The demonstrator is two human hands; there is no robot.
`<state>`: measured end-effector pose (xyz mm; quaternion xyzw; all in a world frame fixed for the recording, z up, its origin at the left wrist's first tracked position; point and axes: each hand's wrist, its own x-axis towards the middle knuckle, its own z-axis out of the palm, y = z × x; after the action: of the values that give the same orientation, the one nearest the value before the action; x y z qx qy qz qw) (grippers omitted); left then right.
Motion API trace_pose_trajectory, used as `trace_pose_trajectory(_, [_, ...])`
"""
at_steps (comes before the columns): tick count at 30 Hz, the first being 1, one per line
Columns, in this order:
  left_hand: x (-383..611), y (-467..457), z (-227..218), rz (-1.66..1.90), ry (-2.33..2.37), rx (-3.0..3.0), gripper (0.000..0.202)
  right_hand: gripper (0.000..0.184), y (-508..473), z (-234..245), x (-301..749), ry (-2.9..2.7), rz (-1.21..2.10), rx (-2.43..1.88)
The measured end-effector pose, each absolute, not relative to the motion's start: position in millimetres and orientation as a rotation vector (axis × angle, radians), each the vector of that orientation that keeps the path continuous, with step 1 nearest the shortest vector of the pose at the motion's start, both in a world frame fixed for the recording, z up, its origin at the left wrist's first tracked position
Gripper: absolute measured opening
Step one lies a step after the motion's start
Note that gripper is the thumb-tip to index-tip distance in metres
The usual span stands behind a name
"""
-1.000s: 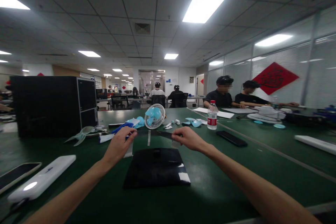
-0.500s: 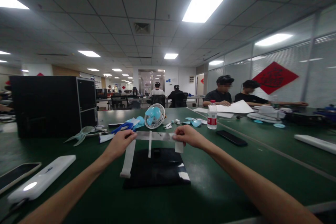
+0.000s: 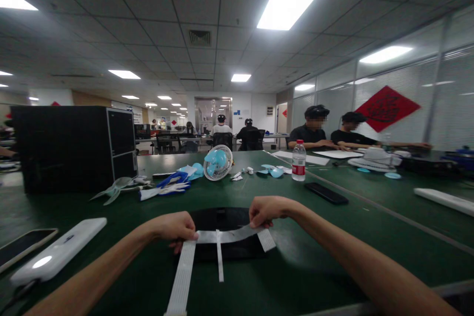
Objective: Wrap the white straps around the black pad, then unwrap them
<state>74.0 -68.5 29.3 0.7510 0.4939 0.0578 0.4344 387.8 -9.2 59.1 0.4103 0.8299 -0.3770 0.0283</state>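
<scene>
A pale grey strap [image 3: 229, 235] with ribbed white bands hanging from it is stretched between my hands. My left hand [image 3: 175, 228] pinches its left end, where one long white band [image 3: 183, 276] drops toward the table's near side. At the other end my right hand [image 3: 269, 210] grips it with closed fingers, and a shorter white band [image 3: 266, 240] sticks out below. From the middle of the strap hangs a narrow white strip [image 3: 220, 261]. Beneath and behind it lies a flat black panel [image 3: 222, 216], partly hidden by the strap and hands.
Beyond my hands are blue-and-white gloves [image 3: 172, 185], a small fan [image 3: 218, 163] and a bottle [image 3: 298, 162]. A black case [image 3: 66, 148] stands left. A white device [image 3: 61, 252] and phones [image 3: 326, 192] lie on the green table [image 3: 355, 227]. Two people [image 3: 314, 131] sit at the right.
Both hands have come lower and nearer with the strap, which now bows in the middle. The long band reaches the bottom edge. The person at right has lowered a white sheet onto the table.
</scene>
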Motion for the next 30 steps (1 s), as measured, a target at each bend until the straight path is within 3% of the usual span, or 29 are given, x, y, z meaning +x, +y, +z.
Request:
trace_pose_trajectory(20, [79, -72, 26, 0.15, 1.634, 2.142, 0.027, 0.017, 0, 45, 384, 2.518, -0.971, 1.343])
trace_pose_trajectory(24, [86, -80, 32, 0.181, 1.532, 2.348, 0.024, 0.015, -3, 45, 381, 2.489, -0.882, 1.365])
trace_pose_trajectory(30, [100, -92, 38, 0.129, 1.166, 2.593, 0.046, 0.021, -18, 57, 377, 2.622, -0.53, 1.39])
